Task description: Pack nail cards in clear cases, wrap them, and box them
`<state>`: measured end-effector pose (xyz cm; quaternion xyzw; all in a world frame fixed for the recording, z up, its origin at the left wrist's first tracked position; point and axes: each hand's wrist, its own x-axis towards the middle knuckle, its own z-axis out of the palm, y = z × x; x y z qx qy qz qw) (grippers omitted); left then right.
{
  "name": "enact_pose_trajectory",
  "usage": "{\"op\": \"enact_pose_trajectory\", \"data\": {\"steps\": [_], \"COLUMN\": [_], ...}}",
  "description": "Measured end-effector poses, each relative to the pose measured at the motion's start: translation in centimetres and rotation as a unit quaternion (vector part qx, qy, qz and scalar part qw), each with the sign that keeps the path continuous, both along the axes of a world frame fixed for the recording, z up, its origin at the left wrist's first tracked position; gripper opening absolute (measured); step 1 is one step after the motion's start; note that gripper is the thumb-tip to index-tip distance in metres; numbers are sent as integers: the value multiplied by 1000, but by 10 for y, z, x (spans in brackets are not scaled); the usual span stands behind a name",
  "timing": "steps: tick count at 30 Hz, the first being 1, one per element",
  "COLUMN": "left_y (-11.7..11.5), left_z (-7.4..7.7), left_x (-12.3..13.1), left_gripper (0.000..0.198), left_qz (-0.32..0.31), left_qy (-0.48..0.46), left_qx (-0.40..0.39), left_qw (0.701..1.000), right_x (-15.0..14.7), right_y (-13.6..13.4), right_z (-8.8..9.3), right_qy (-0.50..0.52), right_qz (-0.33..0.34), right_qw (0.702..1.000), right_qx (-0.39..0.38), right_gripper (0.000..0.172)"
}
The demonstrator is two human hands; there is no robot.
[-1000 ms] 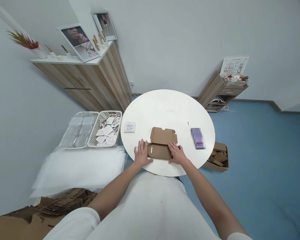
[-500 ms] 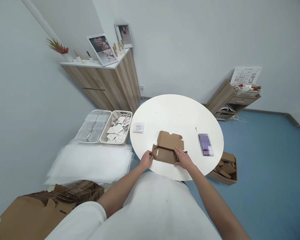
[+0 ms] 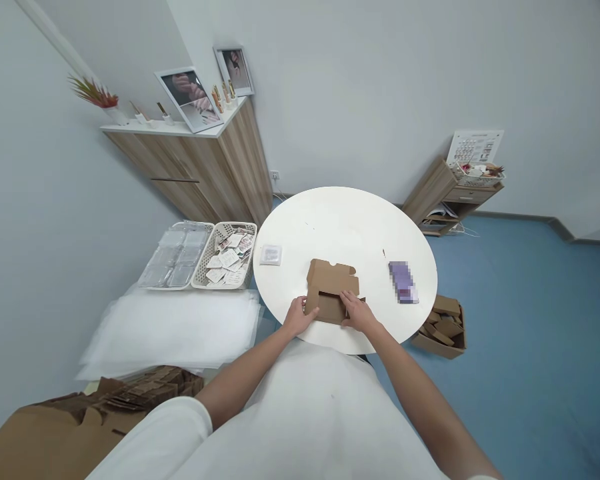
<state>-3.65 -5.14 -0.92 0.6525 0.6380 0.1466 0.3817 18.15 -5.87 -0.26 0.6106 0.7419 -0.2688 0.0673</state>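
Observation:
A small brown cardboard box (image 3: 330, 287), partly folded with its lid flap up, lies near the front edge of the round white table (image 3: 345, 227). My left hand (image 3: 298, 316) grips the box's left side with curled fingers. My right hand (image 3: 359, 313) presses on the box's right front wall, fingers curled around its edge. A small clear packet (image 3: 271, 254) lies on the table to the left. A purple blurred flat object (image 3: 403, 282) lies to the right.
Left of the table stand a white basket of cards (image 3: 227, 263) and a clear tray (image 3: 177, 264) above white sheets (image 3: 175, 327). Flat cardboard blanks (image 3: 130, 393) are stacked at lower left. A carton of cardboard pieces (image 3: 443, 327) sits on the blue floor at right.
The box's side walls have been folded up from flat. My hands moved from lying flat beside the blank to gripping its two sides. The camera shifted slightly.

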Motion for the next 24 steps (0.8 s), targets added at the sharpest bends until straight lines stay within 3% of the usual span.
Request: {"op": "enact_pose_trajectory", "data": {"steps": [8, 18, 24], "left_y": [15, 23, 25], "left_z": [1, 1, -3], "left_x": [-4, -6, -2], "left_gripper": [17, 18, 21], "left_qz": [-3, -62, -57], "left_qy": [39, 111, 131], "left_qx": [-34, -66, -77], "left_qw": [999, 990, 987], "right_x": [-2, -2, -1], "right_y": [-5, -3, -1], "right_z": [7, 5, 3], "right_qy": [-11, -17, -25], "right_qz": [21, 34, 40], "right_qw": [1000, 999, 999], "right_qx": [-19, -23, -16], "right_gripper": [109, 113, 116]}}
